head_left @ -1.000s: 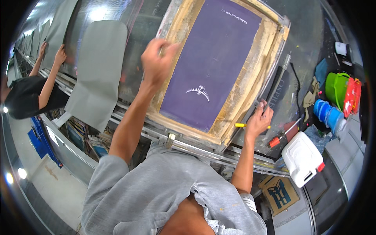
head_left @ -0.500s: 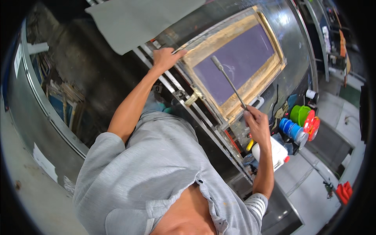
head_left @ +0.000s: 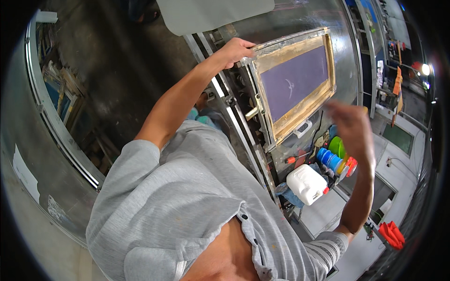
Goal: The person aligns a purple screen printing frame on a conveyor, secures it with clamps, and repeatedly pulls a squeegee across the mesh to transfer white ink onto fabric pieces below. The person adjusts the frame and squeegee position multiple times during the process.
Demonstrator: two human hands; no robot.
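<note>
The wooden-framed printing screen, purple mesh facing up, is gripped at its near corner by the left hand, fingers closed over the frame. The right hand is raised, open and blurred, holding nothing, above the tabletop, near a white jug.

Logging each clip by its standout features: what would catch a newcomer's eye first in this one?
The wooden-framed printing screen with purple mesh dominates the upper middle, lying on the long metal table; the left hand grips its near corner. The right hand is blurred in mid-air at right, holding nothing. Below it sit a white plastic jug with a red cap and bright blue and green tubs.
</note>
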